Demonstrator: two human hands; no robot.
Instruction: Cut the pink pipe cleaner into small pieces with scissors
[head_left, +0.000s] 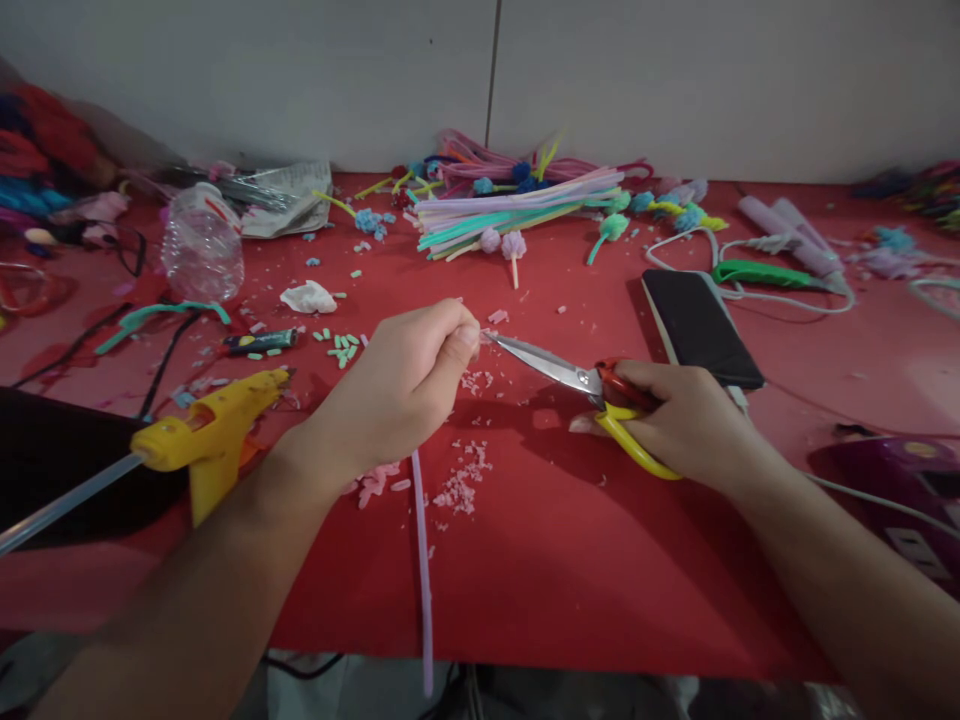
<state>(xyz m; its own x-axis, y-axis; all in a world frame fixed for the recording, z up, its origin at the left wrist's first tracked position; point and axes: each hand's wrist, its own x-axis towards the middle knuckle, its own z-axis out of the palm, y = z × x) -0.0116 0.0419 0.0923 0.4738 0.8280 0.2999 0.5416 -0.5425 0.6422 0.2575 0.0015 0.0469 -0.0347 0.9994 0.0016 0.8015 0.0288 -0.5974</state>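
Note:
My right hand point(686, 420) grips a pair of scissors point(544, 362) by the red and yellow handles. The blades look closed or nearly so, and their tips reach the fingertips of my left hand point(420, 370). Thumb and forefinger of that left hand are pinched together; a tiny pale pink bit shows at the tips, but what it is I cannot make out. Below the left hand a lilac pipe cleaner point(422, 570) runs down past the table's front edge; its upper end is hidden. Pink clippings point(466, 480) lie scattered beneath both hands.
On the red table point(600, 580), a yellow glue gun point(217, 430) stands beside my left forearm. A black phone-like slab point(701, 325) with a cable lies near my right hand. At the back are bundled pastel pipe cleaners point(517, 212), a clear plastic bottle point(202, 245) and a green cutter point(765, 273).

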